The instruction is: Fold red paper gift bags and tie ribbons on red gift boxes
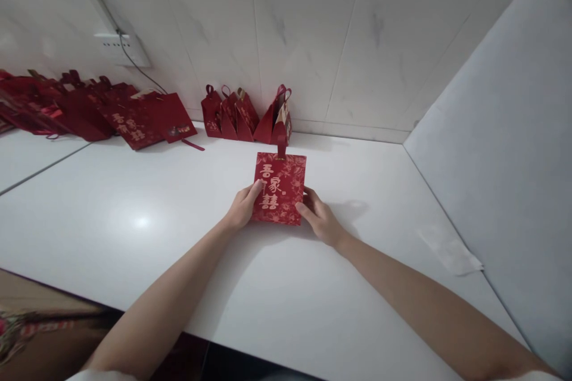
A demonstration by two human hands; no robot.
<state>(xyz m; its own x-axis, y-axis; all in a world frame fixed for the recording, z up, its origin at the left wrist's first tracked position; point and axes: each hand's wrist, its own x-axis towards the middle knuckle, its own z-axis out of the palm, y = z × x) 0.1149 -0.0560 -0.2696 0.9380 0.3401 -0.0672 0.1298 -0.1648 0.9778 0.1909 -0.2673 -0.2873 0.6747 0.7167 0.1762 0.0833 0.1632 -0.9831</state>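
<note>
Flat pile: far left by the wall, a heap of flat red bags, too overlapped to count, gold chars on one, not legible.
Socket: white wall socket w/ cable running down behind the pile.
Folded bags: approx 5 standing red bags at the wall, centre.
L hand: left hand on the flat red bag, fingers lightly curled round its left edge, thumb on top.
Bag: 1, flat on the white table mid-frame; gold chars read 吾家有囍, part covered by the thumb.
R hand: right hand gripping the right edge, fingers bent.
Scrap: 1 white paper scrap lying near the right wall.
</note>
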